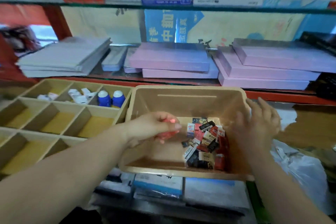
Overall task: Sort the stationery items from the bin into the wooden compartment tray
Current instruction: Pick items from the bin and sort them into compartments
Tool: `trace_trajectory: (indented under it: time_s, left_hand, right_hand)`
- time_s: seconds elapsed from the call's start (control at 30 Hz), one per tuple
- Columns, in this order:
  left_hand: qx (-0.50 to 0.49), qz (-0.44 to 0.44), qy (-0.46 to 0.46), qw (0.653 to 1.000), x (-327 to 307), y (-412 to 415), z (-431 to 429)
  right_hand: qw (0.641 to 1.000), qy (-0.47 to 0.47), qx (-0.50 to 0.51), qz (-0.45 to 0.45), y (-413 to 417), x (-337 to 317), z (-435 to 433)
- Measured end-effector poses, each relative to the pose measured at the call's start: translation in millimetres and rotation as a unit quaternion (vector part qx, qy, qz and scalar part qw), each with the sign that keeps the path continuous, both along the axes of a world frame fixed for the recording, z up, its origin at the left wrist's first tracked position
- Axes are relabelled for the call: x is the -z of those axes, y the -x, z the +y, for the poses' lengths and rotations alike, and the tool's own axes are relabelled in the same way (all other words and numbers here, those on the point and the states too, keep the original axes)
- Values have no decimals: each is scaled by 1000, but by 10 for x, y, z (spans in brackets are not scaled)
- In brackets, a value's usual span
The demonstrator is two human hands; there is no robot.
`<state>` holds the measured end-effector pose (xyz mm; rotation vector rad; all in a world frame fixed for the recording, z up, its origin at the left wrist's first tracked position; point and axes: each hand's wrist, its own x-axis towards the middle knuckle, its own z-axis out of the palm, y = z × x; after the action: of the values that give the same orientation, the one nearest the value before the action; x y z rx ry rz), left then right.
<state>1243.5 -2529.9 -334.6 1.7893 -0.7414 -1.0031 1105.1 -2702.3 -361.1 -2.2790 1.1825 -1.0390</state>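
A beige bin (187, 96) sits in front of me with a pile of small wrapped erasers (205, 142) in red, black and white at its right side. My left hand (152, 127) is over the bin's left part, fingers curled around several red items (168, 135). My right hand (258, 123), blurred, hovers by the bin's right rim with fingers spread and holds nothing. The wooden compartment tray (54, 114) lies to the left; its back row holds two blue-and-white items (111, 98) and white wrapped pieces (80, 94).
Pink flat boxes (171, 60) and grey paper stacks (63, 56) fill the shelf behind. Packaged goods (158, 185) lie in front of the bin. A white plastic bag (300, 165) is at the right.
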Motion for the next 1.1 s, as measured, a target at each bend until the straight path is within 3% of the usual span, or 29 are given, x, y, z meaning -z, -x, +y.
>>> trace_trajectory:
  time_s: [0.1, 0.23, 0.4, 0.57, 0.8, 0.97, 1.1]
  left_hand:
    - [-29, 46, 65, 996, -227, -54, 471]
    - [-80, 86, 120, 986, -428, -253, 1195]
    - [-170, -64, 114, 977, -477, -569, 2101]
    - [-257, -209, 69, 941, -325, -887, 2682]
    - [-333, -343, 8, 878, -185, -1394, 2869]
    - [-292, -377, -111, 872, -138, -1636, 2820]
    - [-245, -423, -211, 846, -151, -1796, 2667]
  right_hand:
    - [993, -20, -111, 16, -318, -66, 378]
    - [951, -49, -306, -4, -847, -108, 1111]
    - [892, -65, -445, 32, -1391, -205, 1824]
    - [879, -28, -455, 141, -1612, -73, 2077]
    - [886, -30, -443, 132, -1597, -25, 2103]
    - [886, -32, -445, 129, -1615, -19, 2107]
    - [882, -41, -453, 122, -1618, -6, 2109]
